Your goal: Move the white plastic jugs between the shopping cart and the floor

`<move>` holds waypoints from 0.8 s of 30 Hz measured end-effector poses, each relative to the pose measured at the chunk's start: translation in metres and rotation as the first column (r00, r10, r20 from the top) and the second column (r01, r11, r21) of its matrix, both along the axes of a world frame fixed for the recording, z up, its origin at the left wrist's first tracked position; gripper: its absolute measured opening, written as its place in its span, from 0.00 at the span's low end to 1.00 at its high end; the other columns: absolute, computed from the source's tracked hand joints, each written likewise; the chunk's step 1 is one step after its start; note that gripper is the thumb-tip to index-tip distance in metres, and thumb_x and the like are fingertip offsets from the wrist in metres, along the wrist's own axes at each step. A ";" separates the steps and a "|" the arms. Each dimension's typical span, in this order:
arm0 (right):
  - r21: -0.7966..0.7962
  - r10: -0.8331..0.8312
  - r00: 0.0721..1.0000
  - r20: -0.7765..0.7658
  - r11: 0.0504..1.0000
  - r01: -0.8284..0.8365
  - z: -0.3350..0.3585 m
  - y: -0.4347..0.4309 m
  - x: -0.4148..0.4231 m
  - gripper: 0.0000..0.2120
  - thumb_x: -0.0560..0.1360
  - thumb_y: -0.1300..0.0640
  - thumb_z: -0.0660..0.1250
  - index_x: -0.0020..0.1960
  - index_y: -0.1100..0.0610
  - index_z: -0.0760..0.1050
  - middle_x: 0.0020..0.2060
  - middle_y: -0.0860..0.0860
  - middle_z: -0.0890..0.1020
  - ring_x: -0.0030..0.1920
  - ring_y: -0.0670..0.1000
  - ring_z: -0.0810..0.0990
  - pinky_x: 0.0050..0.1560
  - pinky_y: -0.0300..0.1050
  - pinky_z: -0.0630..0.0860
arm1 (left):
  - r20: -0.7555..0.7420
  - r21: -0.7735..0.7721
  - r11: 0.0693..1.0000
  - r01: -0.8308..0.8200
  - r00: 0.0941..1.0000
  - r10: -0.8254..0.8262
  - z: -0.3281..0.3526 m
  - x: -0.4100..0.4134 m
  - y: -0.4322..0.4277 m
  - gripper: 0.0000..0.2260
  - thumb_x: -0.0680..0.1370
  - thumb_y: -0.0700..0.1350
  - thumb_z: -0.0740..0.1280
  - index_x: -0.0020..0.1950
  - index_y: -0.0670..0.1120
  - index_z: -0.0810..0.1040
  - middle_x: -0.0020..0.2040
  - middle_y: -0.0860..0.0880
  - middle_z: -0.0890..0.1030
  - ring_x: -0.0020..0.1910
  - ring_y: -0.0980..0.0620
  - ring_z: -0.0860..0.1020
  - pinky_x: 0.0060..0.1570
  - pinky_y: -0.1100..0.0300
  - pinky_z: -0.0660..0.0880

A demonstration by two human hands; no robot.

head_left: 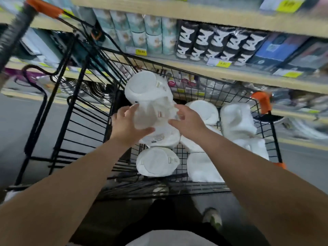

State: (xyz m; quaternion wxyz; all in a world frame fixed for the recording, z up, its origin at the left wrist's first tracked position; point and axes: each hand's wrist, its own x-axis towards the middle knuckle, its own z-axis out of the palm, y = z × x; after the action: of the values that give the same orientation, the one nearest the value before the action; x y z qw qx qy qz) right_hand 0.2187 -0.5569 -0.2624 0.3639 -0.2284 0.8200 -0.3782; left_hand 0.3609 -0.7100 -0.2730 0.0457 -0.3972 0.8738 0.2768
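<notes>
Caught mid-transfer, by the look of it. Left hand (127,125) and right hand (188,121) set on either side of one white held jug (148,91), raised and tilted over the near-left part of the black wire shopping cart (177,189). Fingers (132,108) of both hands a little apart and bent round the jug's walls, left thumb tucked beneath. Too much motion blur to judge how firm the grip is.

Under and to the right of it, at least six other jugs (156,161) lying on their sides in the basket, crowded together and touching, one directly below the raised jug. No jug to be seen on the grey floor (17,125) to the left or on the strip far right of the cart. Floor close to the feet mostly hidden by arms and basket.

Impossible to tell from here whether the raised jug is coming out or going in. Judging by the full basket and the bare floor: either unloading barely begun, with nearly everything left to lift out, or loading close to finished, with this jug among the last to be set down among the rest.
</notes>
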 end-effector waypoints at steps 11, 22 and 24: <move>-0.077 -0.234 0.938 -0.256 0.972 0.222 0.092 0.224 -0.076 0.19 0.75 0.54 0.71 0.64 0.57 0.76 0.56 0.54 0.81 0.56 0.52 0.79 0.60 0.45 0.73 | -0.261 0.055 0.900 0.432 0.877 -0.404 0.091 -0.124 0.190 0.25 0.73 0.60 0.69 0.68 0.55 0.73 0.65 0.51 0.76 0.65 0.49 0.72 0.67 0.48 0.68; -0.164 -0.668 0.685 -0.292 0.740 0.652 0.137 0.508 -0.130 0.16 0.74 0.53 0.71 0.60 0.55 0.78 0.53 0.52 0.82 0.50 0.48 0.80 0.57 0.44 0.75 | -0.462 0.039 0.658 0.752 0.597 -0.655 0.130 -0.272 0.455 0.17 0.74 0.52 0.72 0.63 0.55 0.77 0.56 0.56 0.78 0.53 0.55 0.75 0.52 0.61 0.70; -0.190 -0.737 0.612 -0.288 0.670 0.717 0.139 0.547 -0.140 0.15 0.74 0.53 0.71 0.59 0.55 0.78 0.52 0.51 0.82 0.48 0.47 0.80 0.56 0.44 0.75 | -0.483 0.040 0.604 0.796 0.545 -0.686 0.131 -0.301 0.497 0.15 0.73 0.51 0.73 0.59 0.57 0.77 0.54 0.56 0.79 0.52 0.53 0.76 0.52 0.59 0.72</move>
State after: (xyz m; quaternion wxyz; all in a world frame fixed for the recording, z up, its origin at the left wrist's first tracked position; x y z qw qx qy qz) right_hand 0.0783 -0.0102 -0.1234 0.0252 0.0517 0.8808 -0.4699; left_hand 0.0594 -0.2135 -0.1419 0.0209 0.0923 0.9033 0.4184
